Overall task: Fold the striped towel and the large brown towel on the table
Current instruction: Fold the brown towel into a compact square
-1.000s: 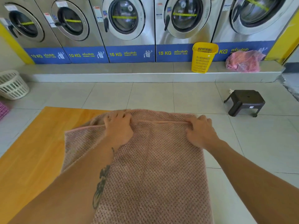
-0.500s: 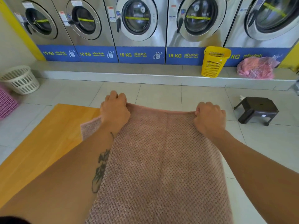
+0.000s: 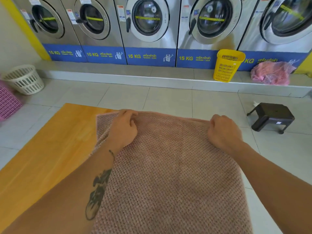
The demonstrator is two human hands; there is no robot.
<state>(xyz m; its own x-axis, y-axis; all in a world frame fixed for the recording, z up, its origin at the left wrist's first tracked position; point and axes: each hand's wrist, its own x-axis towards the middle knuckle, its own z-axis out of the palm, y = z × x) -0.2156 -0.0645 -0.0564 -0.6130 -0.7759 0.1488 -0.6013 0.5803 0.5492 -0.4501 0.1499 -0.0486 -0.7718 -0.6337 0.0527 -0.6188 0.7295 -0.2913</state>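
On the bench (image 3: 50, 141), your left hand (image 3: 124, 130) and right hand (image 3: 223, 132), flat a second ago, now grip the large brown towel (image 3: 168, 174) by its far edge, ready to fold

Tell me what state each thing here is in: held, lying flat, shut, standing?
brown towel: spread over the table, gripped along its far edge.
left hand: fingers curled on the towel's far edge.
right hand: fingers curled on the same edge.
table: partly covered by the towel.
washing machine doors: all shut.
yellow basket: upright on the ledge.
white basket: upright on the floor.
stool: upright on the floor.
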